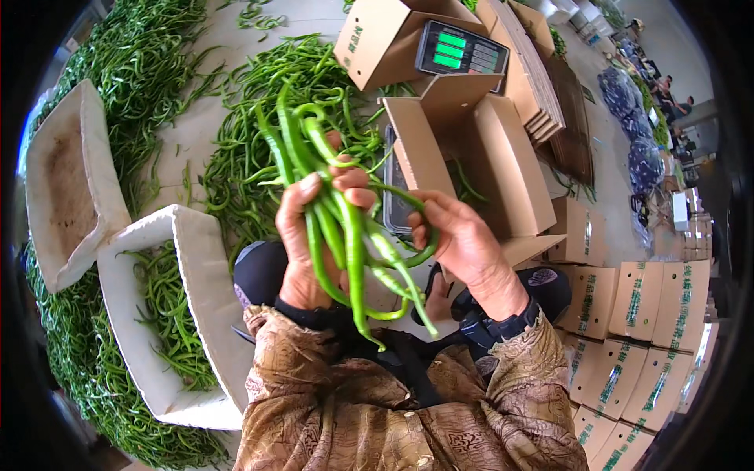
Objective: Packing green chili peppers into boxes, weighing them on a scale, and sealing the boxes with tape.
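A bunch of long green chili peppers (353,255) is gripped in my left hand (298,228), its fingers wrapped around the middle. Tips hang down over my lap, and the other ends stick up past the fingers. My right hand (467,243) is closed on one curved chili pepper (425,253) at the bunch's right side. Just beyond my hands stands an open cardboard box (514,149) on a scale, with a few chili peppers (467,184) visible inside. The scale's display (461,53) is lit green behind the box.
A loose chili pile (247,149) covers the floor ahead. At left are a white foam box (196,259) holding chilies, a second foam box (102,169), and larger heaps (145,71). Flattened cardboard (522,78) leans beyond the open box; packed cartons (628,314) are stacked at right.
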